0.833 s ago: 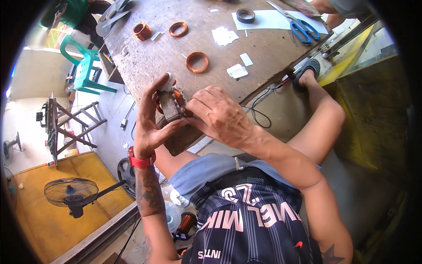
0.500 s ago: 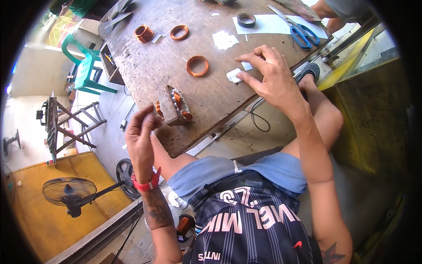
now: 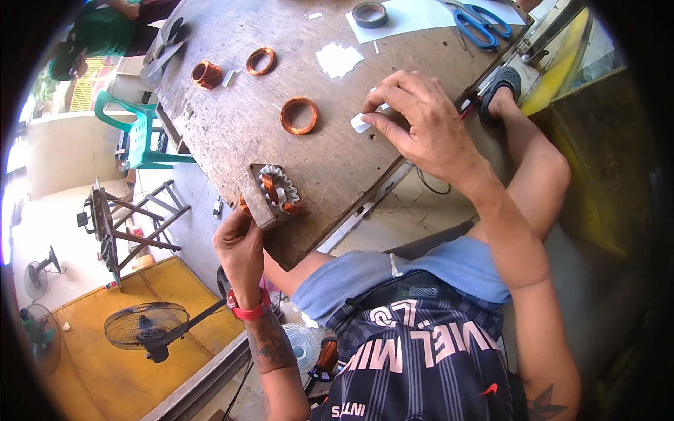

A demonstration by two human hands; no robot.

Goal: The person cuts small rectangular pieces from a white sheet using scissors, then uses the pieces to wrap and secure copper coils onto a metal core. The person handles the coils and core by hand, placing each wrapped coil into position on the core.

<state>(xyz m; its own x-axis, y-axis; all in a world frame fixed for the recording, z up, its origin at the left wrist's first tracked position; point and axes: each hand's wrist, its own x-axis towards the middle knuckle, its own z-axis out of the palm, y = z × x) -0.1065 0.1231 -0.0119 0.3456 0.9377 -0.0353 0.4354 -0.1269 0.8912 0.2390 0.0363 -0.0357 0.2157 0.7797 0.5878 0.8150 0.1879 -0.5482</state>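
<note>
Near the table's close left corner stands a motor stator, a squarish metal core with copper windings and white slot liners in its toothed bore. My left hand is closed at its left side, by the copper winding that sticks out there; the fingertips are partly hidden. Over the table's near edge, my right hand pinches a small white paper slip between thumb and forefinger. A copper wire coil lies flat on the wood between the two hands.
Farther back on the wooden table lie another copper coil, a thicker coil, cut white slips, a tape roll on white sheet, and blue-handled scissors. A fan and green chair stand left.
My left hand has moved in from the open air to the stator's left side and closed there. My right hand has pinched the paper slip. The whole view has shifted slightly.
</note>
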